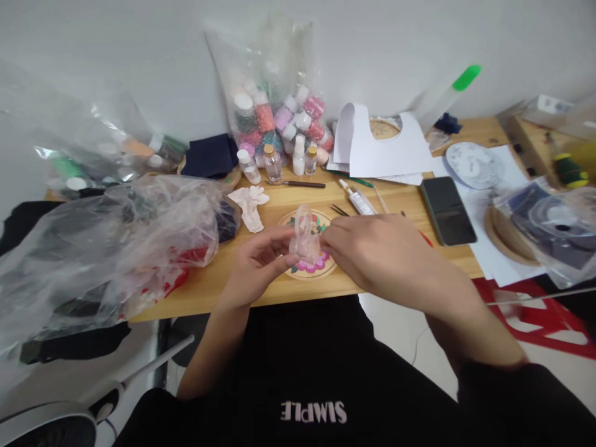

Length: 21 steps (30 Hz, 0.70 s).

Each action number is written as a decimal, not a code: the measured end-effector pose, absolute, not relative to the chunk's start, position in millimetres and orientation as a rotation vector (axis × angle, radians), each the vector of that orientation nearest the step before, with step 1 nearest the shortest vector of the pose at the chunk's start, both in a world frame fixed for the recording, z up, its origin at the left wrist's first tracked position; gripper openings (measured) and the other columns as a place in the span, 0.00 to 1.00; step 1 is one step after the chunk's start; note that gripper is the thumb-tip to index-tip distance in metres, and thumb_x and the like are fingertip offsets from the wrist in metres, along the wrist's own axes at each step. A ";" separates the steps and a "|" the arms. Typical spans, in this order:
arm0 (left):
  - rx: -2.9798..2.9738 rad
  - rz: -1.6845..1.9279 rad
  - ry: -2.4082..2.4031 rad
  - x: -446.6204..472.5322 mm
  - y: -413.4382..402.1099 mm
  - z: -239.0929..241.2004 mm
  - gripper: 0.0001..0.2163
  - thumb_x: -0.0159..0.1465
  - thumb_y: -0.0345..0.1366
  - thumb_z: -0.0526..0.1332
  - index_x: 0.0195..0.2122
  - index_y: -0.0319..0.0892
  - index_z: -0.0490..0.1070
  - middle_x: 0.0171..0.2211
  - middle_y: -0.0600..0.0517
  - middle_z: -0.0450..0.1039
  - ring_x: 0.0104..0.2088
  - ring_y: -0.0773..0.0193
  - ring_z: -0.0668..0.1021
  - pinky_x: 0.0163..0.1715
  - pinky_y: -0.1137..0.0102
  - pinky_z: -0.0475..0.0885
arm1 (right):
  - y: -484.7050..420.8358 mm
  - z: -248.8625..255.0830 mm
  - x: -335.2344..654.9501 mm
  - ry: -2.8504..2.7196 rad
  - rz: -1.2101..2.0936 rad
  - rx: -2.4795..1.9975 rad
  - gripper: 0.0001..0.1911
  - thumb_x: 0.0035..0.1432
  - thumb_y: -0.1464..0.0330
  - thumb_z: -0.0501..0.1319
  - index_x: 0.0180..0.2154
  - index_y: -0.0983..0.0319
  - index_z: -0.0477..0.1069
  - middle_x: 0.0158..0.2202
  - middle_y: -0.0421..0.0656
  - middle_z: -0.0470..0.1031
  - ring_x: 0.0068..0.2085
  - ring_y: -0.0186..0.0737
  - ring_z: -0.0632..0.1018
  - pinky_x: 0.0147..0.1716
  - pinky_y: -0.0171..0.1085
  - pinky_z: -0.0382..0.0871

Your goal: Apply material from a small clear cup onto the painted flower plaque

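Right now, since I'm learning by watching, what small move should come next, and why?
Probably steady the clear piece with the left hand: that hand grips one side, while the right hand is close to the other, its fingertips hard to see.

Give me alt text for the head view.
Bare left hand holds a small translucent pinkish object, bare right hand close beside it, above a round wooden floral disc. Behind, a clear plastic bag holds white-capped colourful jars.

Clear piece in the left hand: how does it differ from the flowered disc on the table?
The clear piece is see-through and pale; the flowered disc is multicoloured. The clear piece is held in the left hand; the flowered disc lies flat on the table.
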State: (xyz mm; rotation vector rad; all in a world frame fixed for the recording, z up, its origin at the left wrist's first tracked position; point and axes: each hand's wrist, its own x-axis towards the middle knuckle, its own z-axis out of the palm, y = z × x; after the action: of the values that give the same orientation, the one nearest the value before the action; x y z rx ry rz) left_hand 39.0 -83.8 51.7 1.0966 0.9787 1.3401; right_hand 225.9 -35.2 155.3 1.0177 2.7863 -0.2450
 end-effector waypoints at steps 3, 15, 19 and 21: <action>1.071 1.317 0.975 36.8 -84.8 50.8 0.13 0.53 0.36 0.72 0.40 0.48 0.80 0.34 0.52 0.81 0.32 0.66 0.80 0.34 0.73 0.76 | -34.5 156.4 223.2 2.795 -0.257 0.998 0.09 0.59 0.79 0.55 0.34 0.65 0.73 0.31 0.43 0.77 0.27 0.34 0.72 0.24 0.36 0.45; 1.021 1.362 0.967 14.4 -90.1 41.7 0.13 0.55 0.37 0.72 0.41 0.46 0.79 0.36 0.52 0.80 0.35 0.67 0.79 0.35 0.73 0.75 | -24.9 155.6 195.4 2.791 -0.199 0.862 0.09 0.60 0.77 0.55 0.30 0.64 0.71 0.29 0.42 0.76 0.27 0.34 0.72 0.25 0.36 0.47; 1.048 1.405 0.984 2.6 -92.0 36.3 0.12 0.55 0.38 0.71 0.41 0.46 0.79 0.35 0.52 0.80 0.35 0.67 0.78 0.35 0.74 0.73 | -22.8 155.5 183.3 2.826 -0.124 0.840 0.07 0.60 0.76 0.56 0.30 0.63 0.70 0.28 0.42 0.76 0.27 0.35 0.72 0.24 0.35 0.47; 1.066 1.424 0.980 -2.3 -92.9 34.4 0.12 0.55 0.37 0.71 0.41 0.46 0.79 0.36 0.52 0.79 0.34 0.67 0.78 0.35 0.73 0.73 | -22.0 155.2 177.9 2.832 -0.089 0.812 0.08 0.60 0.75 0.56 0.29 0.63 0.70 0.27 0.41 0.75 0.26 0.35 0.72 0.24 0.36 0.47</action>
State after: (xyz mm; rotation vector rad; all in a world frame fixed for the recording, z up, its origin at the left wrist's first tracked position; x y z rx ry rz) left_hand -2.3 -92.9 34.4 1.0661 0.9798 1.4240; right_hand 177.9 -22.0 155.2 0.8117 2.8321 -0.0891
